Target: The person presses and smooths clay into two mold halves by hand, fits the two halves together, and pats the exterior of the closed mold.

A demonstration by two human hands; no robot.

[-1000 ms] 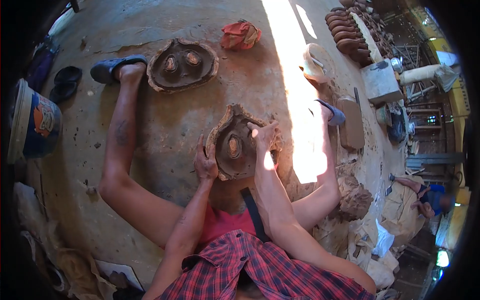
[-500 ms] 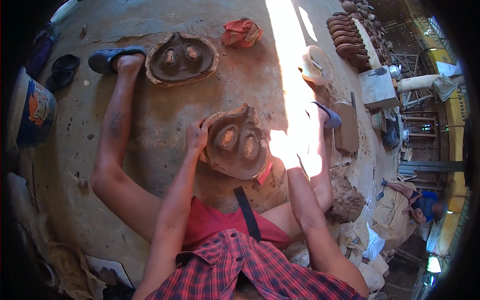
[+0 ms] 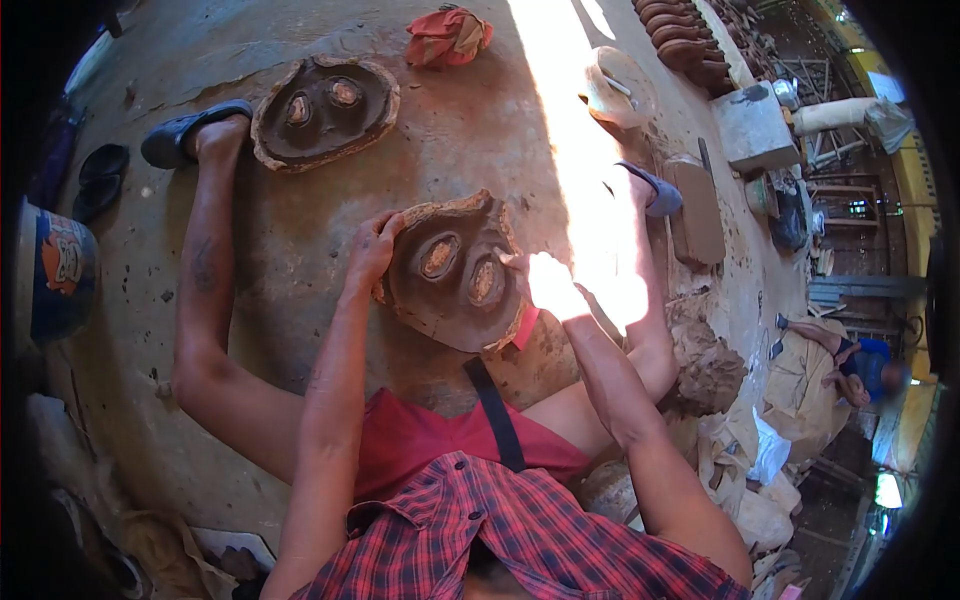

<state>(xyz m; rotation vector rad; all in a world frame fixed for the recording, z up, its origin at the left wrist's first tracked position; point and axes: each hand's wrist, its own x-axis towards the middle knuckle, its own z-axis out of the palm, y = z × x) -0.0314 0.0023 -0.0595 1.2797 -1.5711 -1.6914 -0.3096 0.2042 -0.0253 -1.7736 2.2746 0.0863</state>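
Between my knees is a brown clay mould (image 3: 430,300) with two oval bumps and a rough, pale rim, turned at an angle. My left hand (image 3: 373,248) grips its upper left rim, fingers curled over the edge. On the right side, my right hand (image 3: 545,280) has its fingertips at the rim beside the right oval; bright sunlight washes out part of this hand. A bit of red material (image 3: 526,326) shows at the mould's lower right edge. A second similar mould (image 3: 325,112) lies on the floor near my left foot.
A crumpled red cloth (image 3: 448,38) lies ahead. At far left stands a bucket (image 3: 65,270). On the right are a pale bowl (image 3: 608,90), a clay slab (image 3: 696,215), a clay lump (image 3: 708,365) and a grey block (image 3: 755,125). Another person (image 3: 865,368) sits farther right.
The near mould has been turned from its earlier, more upright pose. My left hand has moved up to its upper left rim. My right hand left the mould, then came back to its right edge.
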